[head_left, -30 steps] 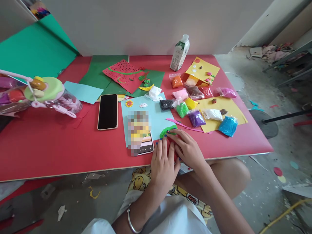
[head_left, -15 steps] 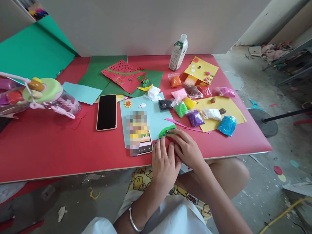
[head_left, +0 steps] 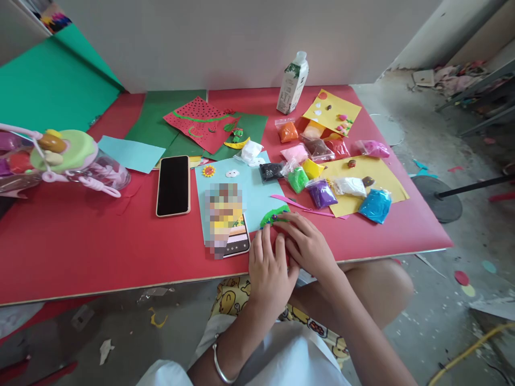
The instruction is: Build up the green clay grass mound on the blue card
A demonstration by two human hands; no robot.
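Note:
On the lower right corner of a light blue sheet (head_left: 257, 187) lies a green clay piece (head_left: 280, 209) with small dark dots along it. My right hand (head_left: 309, 242) rests over its lower edge, fingertips pressed together on the clay near a dot. Just left of it, my left hand (head_left: 271, 265) lies palm down with its fingers stretched out, fingertips at the lower edge of the green clay. The sheet also bears a clay sun (head_left: 208, 171) and a white clay cloud (head_left: 232, 173). Anything under my right fingertips is too small to make out.
A phone (head_left: 237, 244) lies partly blurred beside my left hand, a black-screened phone (head_left: 173, 186) further left. Pink tools (head_left: 293, 202) and several clay packets (head_left: 321, 194) lie ahead right. A carton bottle (head_left: 292, 84) stands behind; a clear container (head_left: 108, 169) lies left.
The view has shifted slightly, so the table items appear a little further left. Both hands stay at the green clay with hardly any change.

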